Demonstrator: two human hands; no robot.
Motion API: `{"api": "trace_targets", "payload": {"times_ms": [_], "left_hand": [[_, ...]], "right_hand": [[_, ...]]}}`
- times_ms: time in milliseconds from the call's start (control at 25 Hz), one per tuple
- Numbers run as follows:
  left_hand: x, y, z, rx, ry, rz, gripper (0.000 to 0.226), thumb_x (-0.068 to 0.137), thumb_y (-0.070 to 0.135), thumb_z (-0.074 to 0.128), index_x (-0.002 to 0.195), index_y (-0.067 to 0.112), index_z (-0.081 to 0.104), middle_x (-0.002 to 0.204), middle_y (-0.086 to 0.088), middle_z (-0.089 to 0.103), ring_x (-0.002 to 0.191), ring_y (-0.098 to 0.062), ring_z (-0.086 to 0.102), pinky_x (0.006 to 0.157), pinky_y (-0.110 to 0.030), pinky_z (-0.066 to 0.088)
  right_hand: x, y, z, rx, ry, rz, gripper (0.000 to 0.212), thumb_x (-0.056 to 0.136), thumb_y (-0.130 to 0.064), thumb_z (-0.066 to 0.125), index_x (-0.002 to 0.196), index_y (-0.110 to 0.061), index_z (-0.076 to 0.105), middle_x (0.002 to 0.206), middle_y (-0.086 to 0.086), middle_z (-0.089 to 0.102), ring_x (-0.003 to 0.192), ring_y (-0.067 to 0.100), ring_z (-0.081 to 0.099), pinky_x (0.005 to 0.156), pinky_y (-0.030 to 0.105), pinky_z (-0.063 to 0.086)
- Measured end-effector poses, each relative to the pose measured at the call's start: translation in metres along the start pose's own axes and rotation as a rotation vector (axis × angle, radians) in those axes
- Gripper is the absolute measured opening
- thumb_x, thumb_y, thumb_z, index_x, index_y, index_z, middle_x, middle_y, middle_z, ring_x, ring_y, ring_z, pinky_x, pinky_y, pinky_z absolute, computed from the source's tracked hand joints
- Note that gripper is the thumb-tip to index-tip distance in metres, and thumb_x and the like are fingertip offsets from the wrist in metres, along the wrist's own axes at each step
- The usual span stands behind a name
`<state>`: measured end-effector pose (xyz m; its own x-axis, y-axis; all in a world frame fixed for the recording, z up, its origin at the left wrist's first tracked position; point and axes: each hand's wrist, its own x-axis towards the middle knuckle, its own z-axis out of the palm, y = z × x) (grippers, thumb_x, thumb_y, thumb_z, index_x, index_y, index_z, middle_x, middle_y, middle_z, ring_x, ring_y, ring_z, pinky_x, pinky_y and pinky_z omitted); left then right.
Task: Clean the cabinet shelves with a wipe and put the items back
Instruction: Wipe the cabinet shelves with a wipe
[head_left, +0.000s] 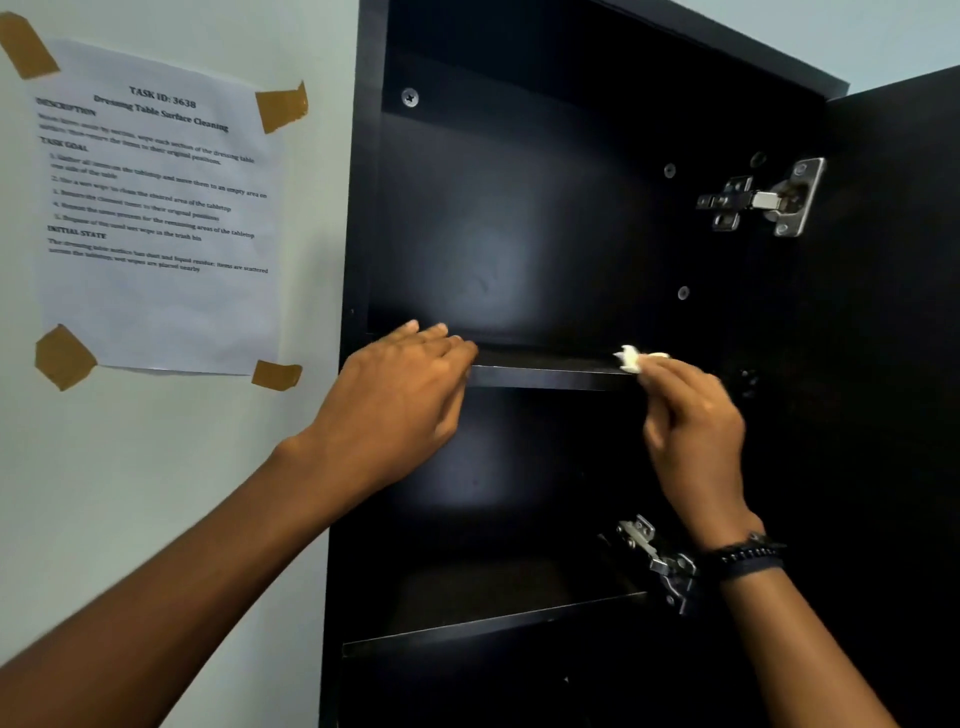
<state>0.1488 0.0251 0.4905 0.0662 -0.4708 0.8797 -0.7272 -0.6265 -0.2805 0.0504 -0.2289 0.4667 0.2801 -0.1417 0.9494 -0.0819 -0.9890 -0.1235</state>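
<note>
The pale wall (156, 493) takes up the left side, and against it stands a tall black cabinet (519, 208), its dark inside lit by a soft patch of light on the back panel. Its door (893, 312) is swung wide open to the right. A printed task sheet (156, 218) is fixed to the wall just beside the cabinet's left edge, headed "TASK ID: 3638" and "Dressing Table Surface Cleaning"; the smaller print is too blurred to read properly.

Inside the cabinet two shelves show: the upper shelf (545, 376) at about mid-height and the lower shelf (493, 618) well below it.

The person reaches in with both bare arms. The left hand (400, 384) lies at the left end of the upper shelf, fingers straight and together with the tips laid over the shelf's front edge, holding nothing. The right hand (691, 415) is at the right part of the same shelf, fingers curled, pinching a small white wipe (631, 358) that sits right at the shelf's front edge.

A metal upper hinge (763, 200) joins door and cabinet wall near the top, and a lower hinge (660, 561) shows just beside the right wrist. Four brown tape pieces (280, 106) hold the sheet's corners. Dark bracelets (750, 556) circle the right wrist, and a single screw (410, 97) sits high on the back panel
</note>
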Motion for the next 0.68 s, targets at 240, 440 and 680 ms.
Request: {"api": "trace_targets", "payload": {"times_ms": [240,440,680], "left_hand": [[0.0,0.004,0.005,-0.052,-0.024,-0.072,0.02,0.082,0.021,0.059,0.092,0.011,0.073,0.084,-0.006,0.075,0.076,-0.025,0.072,0.071,-0.036,0.059],[0.001,0.004,0.005,-0.071,-0.053,-0.083,0.027,0.082,0.022,0.055,0.098,0.01,0.073,0.091,-0.006,0.075,0.083,-0.024,0.073,0.077,-0.037,0.057],[0.0,0.006,0.003,-0.079,-0.077,-0.099,0.03,0.083,0.023,0.053,0.1,0.007,0.072,0.093,-0.01,0.074,0.084,-0.028,0.072,0.076,-0.041,0.057]], "right_hand": [[-0.001,-0.014,0.004,-0.069,-0.011,0.092,0.047,0.071,0.017,0.053,0.112,-0.002,0.066,0.111,0.011,0.065,0.1,0.032,0.057,0.09,0.013,0.032],[0.026,-0.064,-0.001,0.056,-0.365,-0.197,0.049,0.077,-0.003,0.041,0.12,-0.013,0.064,0.117,0.001,0.066,0.109,0.02,0.058,0.097,0.02,0.039],[0.083,-0.03,-0.008,-0.216,-0.763,0.036,0.033,0.087,-0.015,0.043,0.111,-0.01,0.065,0.11,0.021,0.066,0.103,0.04,0.06,0.084,0.032,0.049]]}}
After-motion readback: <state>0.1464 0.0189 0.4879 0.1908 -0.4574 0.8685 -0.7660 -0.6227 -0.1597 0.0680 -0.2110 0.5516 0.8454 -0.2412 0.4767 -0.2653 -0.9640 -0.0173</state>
